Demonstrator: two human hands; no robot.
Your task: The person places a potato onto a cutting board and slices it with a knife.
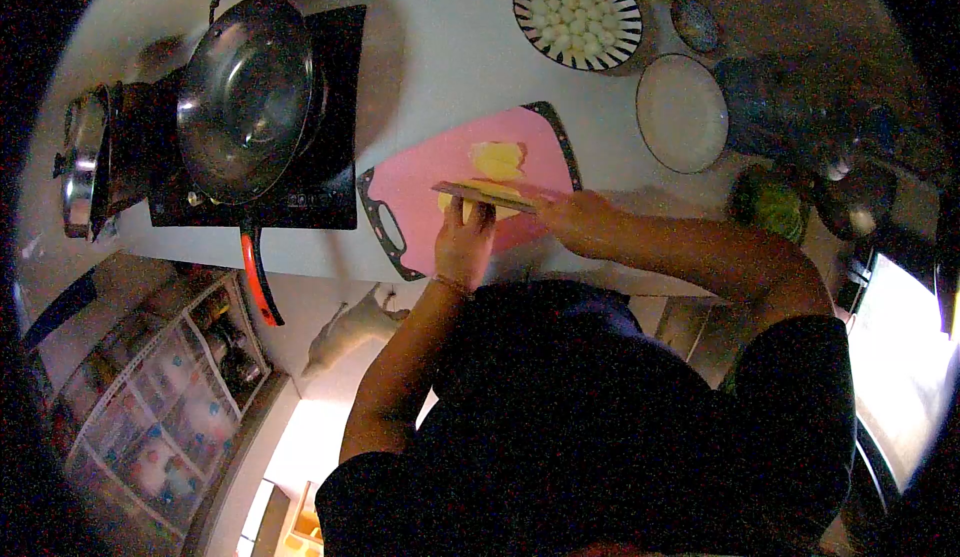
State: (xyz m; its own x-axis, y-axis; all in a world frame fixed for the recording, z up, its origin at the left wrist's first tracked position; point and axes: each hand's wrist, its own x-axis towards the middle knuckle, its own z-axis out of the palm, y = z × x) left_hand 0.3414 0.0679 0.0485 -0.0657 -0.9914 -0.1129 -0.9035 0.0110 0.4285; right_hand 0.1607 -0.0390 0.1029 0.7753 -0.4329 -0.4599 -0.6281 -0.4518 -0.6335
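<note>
Right hand (582,224) clenched round knife (488,195); left hand (464,249) just beside it, pinch unclear; yellow food (498,161) beyond, pink board (415,187) beneath.

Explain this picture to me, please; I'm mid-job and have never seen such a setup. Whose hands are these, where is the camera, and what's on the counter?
There is no machine: a person works with two bare hands. The single picture comes from a camera worn on the head, looking forward and down.

The right hand grips a flat-bladed metal knife. The left hand has its fingers at a pale yellow piece of food, close to the blade. Another yellow portion lies beyond the blade. Both are on a pink cutting board with dark trim, on a white countertop.

Farther back is a round black-and-white striped dish of small white pieces. At far left, a dark metal wok sits over a black cooktop.
</note>
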